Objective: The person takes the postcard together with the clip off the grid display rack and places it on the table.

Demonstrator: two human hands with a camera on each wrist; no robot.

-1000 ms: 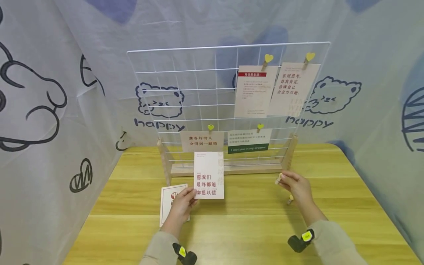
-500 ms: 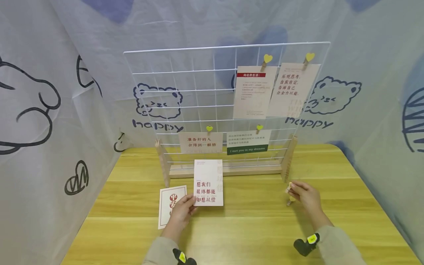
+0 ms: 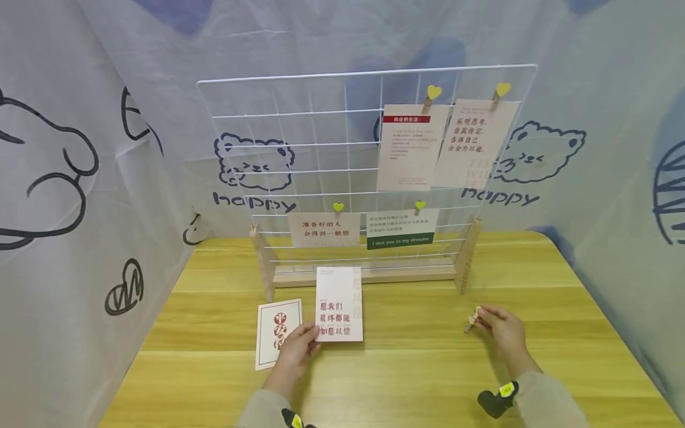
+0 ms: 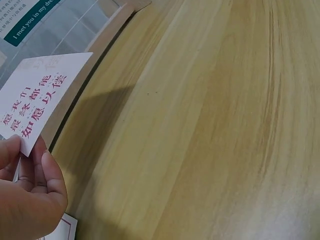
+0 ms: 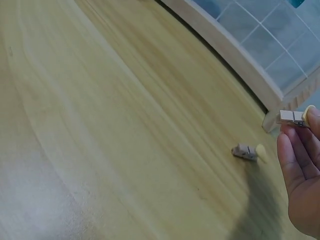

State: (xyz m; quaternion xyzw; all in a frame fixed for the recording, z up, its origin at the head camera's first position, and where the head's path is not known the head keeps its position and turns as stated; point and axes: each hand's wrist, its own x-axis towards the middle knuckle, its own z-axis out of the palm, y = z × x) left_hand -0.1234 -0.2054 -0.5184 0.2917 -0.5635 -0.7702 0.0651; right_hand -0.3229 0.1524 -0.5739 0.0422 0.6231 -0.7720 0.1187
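Observation:
My left hand (image 3: pixel 297 351) pinches a white card with red Chinese print (image 3: pixel 338 303) by its lower left corner, thumb on the printed face. The card is raised off the table, as its shadow in the left wrist view shows. At the right, my right hand (image 3: pixel 504 334) pinches a small wooden clothespin with a yellow heart (image 5: pixel 292 117) between thumb and fingers. A second heart clothespin (image 5: pixel 246 152) lies on the table, just beyond those fingertips. Beside my left hand another card with a red border (image 3: pixel 266 327) lies flat, partly covered by the hand.
A white wire grid (image 3: pixel 299 77) in a wooden stand (image 3: pixel 407 274) stands at the back of the wooden table (image 3: pixel 407 380). Several cards hang on it from heart clothespins, among them a card with a green band (image 3: pixel 401 229). A printed cloth (image 3: pixel 107 196) surrounds the table.
My left hand has lowered the held card, and the bordered card is less covered. My right hand has moved right and down with its clothespin, close to the one on the table.

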